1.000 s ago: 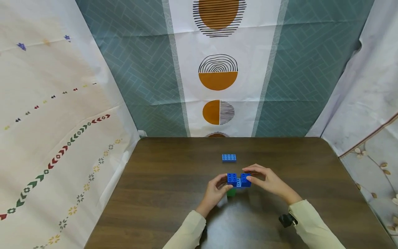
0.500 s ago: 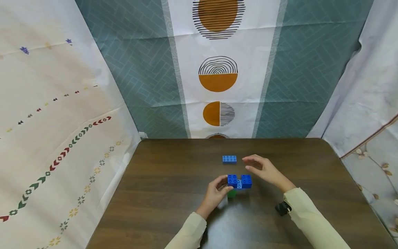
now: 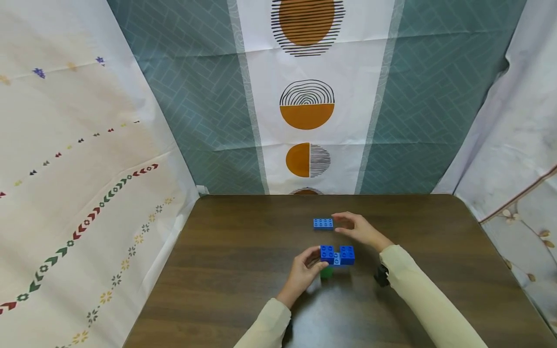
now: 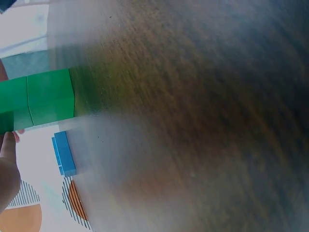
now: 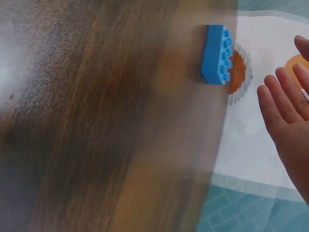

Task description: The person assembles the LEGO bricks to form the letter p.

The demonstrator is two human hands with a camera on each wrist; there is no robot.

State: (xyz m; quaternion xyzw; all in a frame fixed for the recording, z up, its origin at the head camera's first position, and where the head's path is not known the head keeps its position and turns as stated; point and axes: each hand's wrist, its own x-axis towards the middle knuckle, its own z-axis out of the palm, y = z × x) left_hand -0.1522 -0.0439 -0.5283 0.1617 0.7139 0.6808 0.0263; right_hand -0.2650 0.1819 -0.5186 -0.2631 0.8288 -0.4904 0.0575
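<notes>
My left hand (image 3: 300, 276) grips the left side of a toy brick build, thumb in front and fingers behind. Two dark blue bricks (image 3: 347, 255) top it, spaced apart on a light blue brick (image 3: 337, 259). Below them are stacked green bricks (image 4: 50, 96), seen from the side in the left wrist view. Farther back, a separate light blue brick (image 3: 323, 224) lies on the table, studs up. My right hand (image 3: 359, 232) is just right of that brick, thumb and fingers spread with nothing between them. In the right wrist view, the fingers (image 5: 285, 101) appear apart from the brick.
The brown wooden table (image 3: 235, 227) runs back to a teal and white patterned cloth (image 3: 304, 63). Pale printed cloths hang at the left and right. A black wrist device (image 3: 381, 275) hangs beneath the right sleeve.
My right hand has let go of the build's right dark blue brick and moved back and left to beside the separate light blue brick. My left hand keeps its hold.
</notes>
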